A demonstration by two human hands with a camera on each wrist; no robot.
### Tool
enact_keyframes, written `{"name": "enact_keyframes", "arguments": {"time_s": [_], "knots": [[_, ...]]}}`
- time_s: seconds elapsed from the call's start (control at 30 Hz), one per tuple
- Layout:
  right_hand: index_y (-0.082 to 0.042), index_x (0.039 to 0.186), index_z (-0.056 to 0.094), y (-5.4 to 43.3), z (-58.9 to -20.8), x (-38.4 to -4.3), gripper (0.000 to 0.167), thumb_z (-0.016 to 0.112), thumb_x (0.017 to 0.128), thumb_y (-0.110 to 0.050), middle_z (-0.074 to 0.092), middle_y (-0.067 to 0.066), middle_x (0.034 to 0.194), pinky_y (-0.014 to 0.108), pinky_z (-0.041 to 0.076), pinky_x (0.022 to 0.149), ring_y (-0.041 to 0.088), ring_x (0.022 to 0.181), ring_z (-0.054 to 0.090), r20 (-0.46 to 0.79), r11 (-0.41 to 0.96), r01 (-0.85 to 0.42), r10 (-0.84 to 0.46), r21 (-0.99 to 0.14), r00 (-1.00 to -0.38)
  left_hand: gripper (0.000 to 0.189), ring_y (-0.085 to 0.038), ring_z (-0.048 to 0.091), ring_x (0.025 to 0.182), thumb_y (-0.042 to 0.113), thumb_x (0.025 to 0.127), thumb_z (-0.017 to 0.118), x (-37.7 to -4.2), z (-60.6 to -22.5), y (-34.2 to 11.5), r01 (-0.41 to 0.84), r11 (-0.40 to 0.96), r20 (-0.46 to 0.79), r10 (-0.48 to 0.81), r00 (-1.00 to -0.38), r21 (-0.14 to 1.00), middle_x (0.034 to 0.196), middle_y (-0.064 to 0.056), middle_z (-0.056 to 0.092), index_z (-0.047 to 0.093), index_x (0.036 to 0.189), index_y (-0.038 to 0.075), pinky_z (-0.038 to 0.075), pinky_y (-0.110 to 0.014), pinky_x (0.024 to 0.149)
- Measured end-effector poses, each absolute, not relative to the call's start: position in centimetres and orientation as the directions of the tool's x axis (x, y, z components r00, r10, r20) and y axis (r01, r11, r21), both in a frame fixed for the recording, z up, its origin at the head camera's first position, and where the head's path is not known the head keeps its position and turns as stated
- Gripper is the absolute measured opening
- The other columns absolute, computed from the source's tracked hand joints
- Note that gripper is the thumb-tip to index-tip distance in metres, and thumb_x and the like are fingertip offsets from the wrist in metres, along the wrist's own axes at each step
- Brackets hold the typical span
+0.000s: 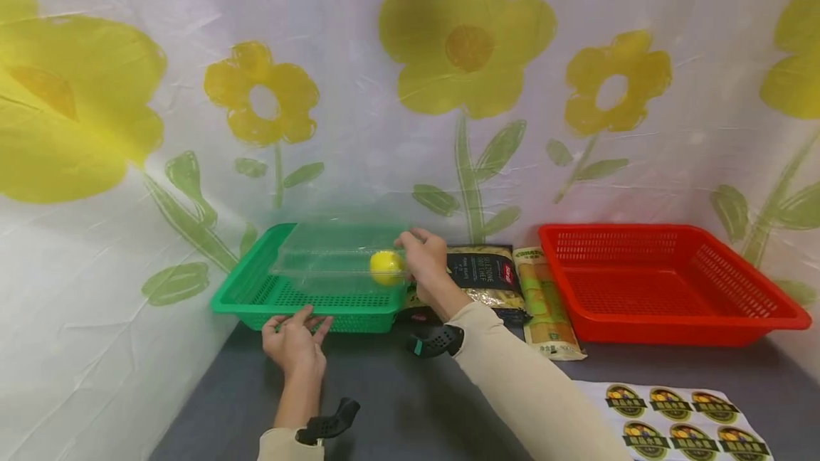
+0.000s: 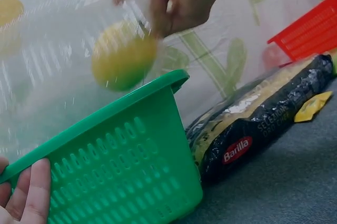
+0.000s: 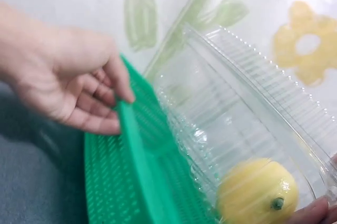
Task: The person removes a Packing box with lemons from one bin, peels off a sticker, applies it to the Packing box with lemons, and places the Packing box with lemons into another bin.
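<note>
A clear plastic clamshell box hangs tilted over the green basket. My right hand grips it by its right end. Inside the box, against that end, lies a round yellow fruit; the right wrist view shows the fruit's green stem end. My left hand holds the basket's near rim, with the thumb over the rim and the other fingers against the outer wall, as seen in the right wrist view. The right hand's fingertips are partly hidden behind the box edge.
A red basket stands on the right. Between the baskets lie a black Barilla pasta bag and a yellow-green packet. A sheet of round fruit stickers lies at the front right. A flowered curtain hangs behind.
</note>
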State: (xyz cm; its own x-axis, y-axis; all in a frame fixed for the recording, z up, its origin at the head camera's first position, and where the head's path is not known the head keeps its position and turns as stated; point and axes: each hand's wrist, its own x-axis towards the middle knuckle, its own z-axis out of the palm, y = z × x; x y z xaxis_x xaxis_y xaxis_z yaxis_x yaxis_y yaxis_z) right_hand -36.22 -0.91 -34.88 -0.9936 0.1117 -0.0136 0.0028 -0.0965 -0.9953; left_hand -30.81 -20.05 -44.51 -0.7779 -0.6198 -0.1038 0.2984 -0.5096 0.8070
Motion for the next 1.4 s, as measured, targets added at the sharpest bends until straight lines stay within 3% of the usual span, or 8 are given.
{"name": "enact_keyframes", "arguments": {"time_s": [0.07, 0.13, 0.47, 0.67, 0.83, 1.03, 1.4], "knots": [[-0.012, 0.144, 0.057, -0.2, -34.3, -35.7, 0.053, 0.06, 0.091, -0.014, 0.052, 0.008, 0.149, 0.027, 0.038, 0.047, 0.009, 0.042, 0.024, -0.009, -0.113, -0.003, 0.111, -0.994, -0.994, 0.035, -0.023, 0.067, 0.072, 0.004, 0.097, 0.065, -30.7, -44.4, -20.1, 0.302, -0.507, -0.103, -0.625, -0.774, 0.807, 0.108, -0.012, 0.053, 0.032, 0.103, 0.009, 0.063, -0.043, 0.081], [-0.013, 0.144, 0.058, 0.4, -33.8, -35.1, 0.053, 0.06, 0.091, -0.013, 0.049, 0.007, 0.153, 0.026, 0.037, 0.047, 0.009, 0.042, 0.024, -0.011, -0.129, -0.003, 0.106, -0.992, -0.994, 0.035, -0.023, 0.067, 0.071, 0.005, 0.097, 0.066, -30.6, -44.4, -20.2, 0.297, -0.507, -0.108, -0.625, -0.773, 0.809, 0.106, -0.012, 0.055, 0.031, 0.102, 0.009, 0.063, -0.044, 0.081], [-0.012, 0.14, 0.061, 4.6, -31.8, -32.2, 0.049, 0.058, 0.092, -0.011, 0.051, 0.008, 0.15, 0.023, 0.033, 0.044, 0.008, 0.042, 0.024, 0.03, -0.172, -0.048, 0.108, -0.984, -0.994, 0.033, -0.02, 0.064, 0.068, 0.004, 0.1, 0.061, -30.8, -44.8, -19.4, 0.318, -0.496, -0.092, -0.639, -0.764, 0.808, 0.109, -0.013, 0.054, 0.028, 0.099, 0.01, 0.063, -0.042, 0.079], [-0.013, 0.146, 0.056, 7.5, -33.0, -30.2, 0.054, 0.057, 0.092, -0.008, 0.041, 0.005, 0.159, 0.022, 0.029, 0.044, 0.009, 0.041, 0.022, 0.013, -0.208, -0.044, 0.147, -0.977, -0.989, 0.036, -0.021, 0.065, 0.07, 0.005, 0.099, 0.064, -30.8, -45.0, -19.1, 0.33, -0.499, -0.089, -0.645, -0.759, 0.802, 0.113, -0.014, 0.051, 0.028, 0.1, 0.01, 0.063, -0.041, 0.078], [-0.009, 0.145, 0.056, 9.3, -33.9, -28.7, 0.054, 0.057, 0.091, -0.007, 0.044, 0.008, 0.153, 0.021, 0.027, 0.042, 0.009, 0.043, 0.025, 0.008, -0.233, -0.049, 0.175, -0.971, -0.984, 0.034, -0.02, 0.064, 0.07, 0.006, 0.099, 0.063, -30.5, -44.7, -19.4, 0.33, -0.477, -0.072, -0.647, -0.759, 0.815, 0.113, -0.014, 0.051, 0.029, 0.101, 0.011, 0.063, -0.04, 0.079], [-0.012, 0.148, 0.054, 12.0, -33.3, -26.9, 0.053, 0.055, 0.094, -0.01, 0.048, 0.005, 0.143, 0.02, 0.031, 0.043, 0.009, 0.045, 0.027, -0.009, -0.201, -0.029, 0.187, -0.979, -0.982, 0.034, -0.022, 0.064, 0.071, 0.006, 0.099, 0.064, -30.6, -44.7, -19.5, 0.337, -0.478, -0.061, -0.643, -0.764, 0.811, 0.113, -0.013, 0.051, 0.03, 0.103, 0.009, 0.063, -0.04, 0.079], [-0.013, 0.151, 0.049, 15.7, -34.5, -24.0, 0.052, 0.052, 0.099, -0.012, 0.044, 0.008, 0.149, 0.017, 0.032, 0.043, 0.008, 0.046, 0.028, -0.045, -0.203, 0.008, 0.179, -0.979, -0.983, 0.034, -0.021, 0.064, 0.072, 0.006, 0.098, 0.065, -30.3, -44.5, -19.7, 0.337, -0.507, -0.075, -0.631, -0.772, 0.793, 0.113, -0.014, 0.052, 0.032, 0.105, 0.01, 0.063, -0.039, 0.08]]}}
